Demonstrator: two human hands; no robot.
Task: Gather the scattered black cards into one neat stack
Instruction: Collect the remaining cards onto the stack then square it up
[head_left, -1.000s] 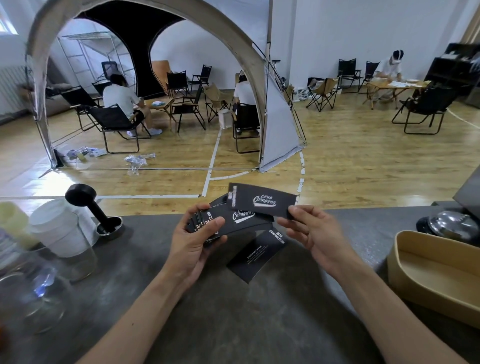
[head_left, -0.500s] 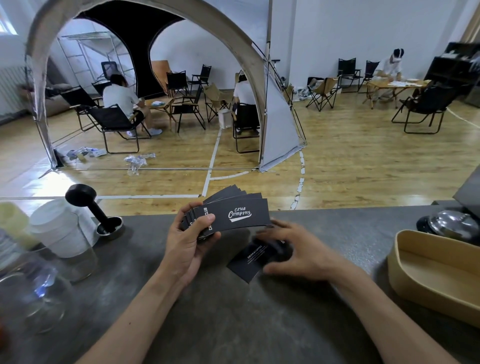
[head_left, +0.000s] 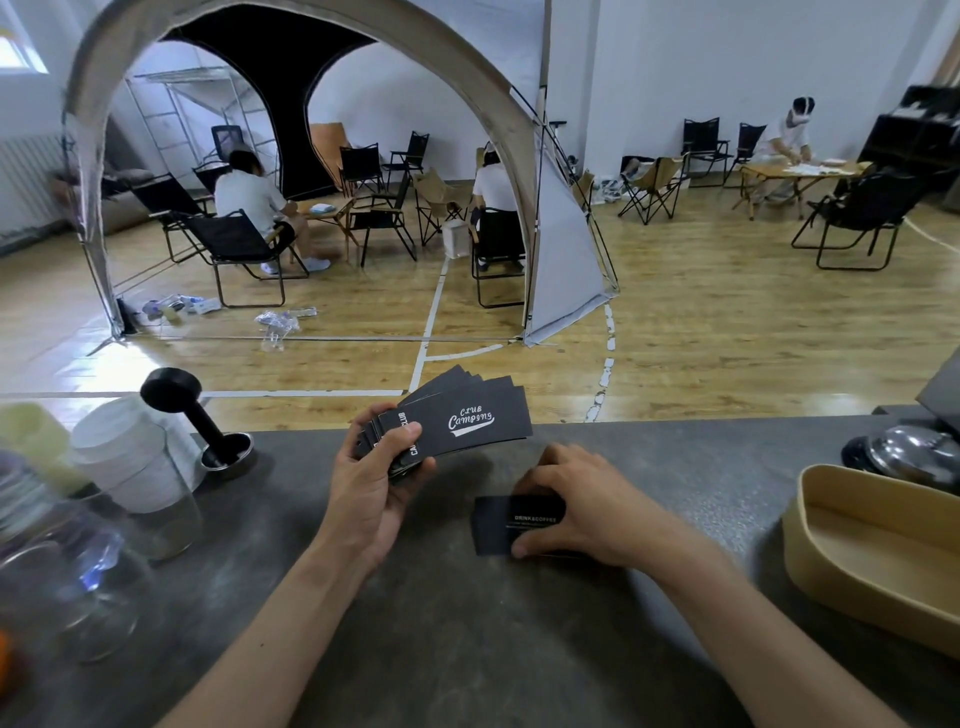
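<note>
Left hand: the left hand (head_left: 371, 483) was up off the grey stone-look counter (head_left: 467, 649), fingers curled round a fanned bundle of black printed cards (head_left: 457, 423), thumb pressed flat across the top card's near end.
Fanned cards: they were splayed out to the right and away from the person, top card face up with white "CLUB Camping" lettering; corners of several more peeked out behind it. How many there were could not be told.
Right hand: the right hand (head_left: 582, 512) was down low on the counter, to the right of the left hand, thumb and bent fingers pinching a single black card marked "DRINK&COFFEE" (head_left: 511, 522) by its right end.
Single card: it lay close to the counter, tilted slightly; whether it touched the surface or was lifted just clear could not be told. It sat below and right of the fan, apart from it.
Left side of counter: a stack of white paper cups (head_left: 130, 462) stood inside a clear glass jar, and just beyond it a black-handled coffee tamper (head_left: 200, 423) sat in a small metal dish.
Right side of counter: a tan oblong plastic tray (head_left: 831, 587) rested near the edge, with a shiny domed metal bell (head_left: 914, 454) behind it.
</note>
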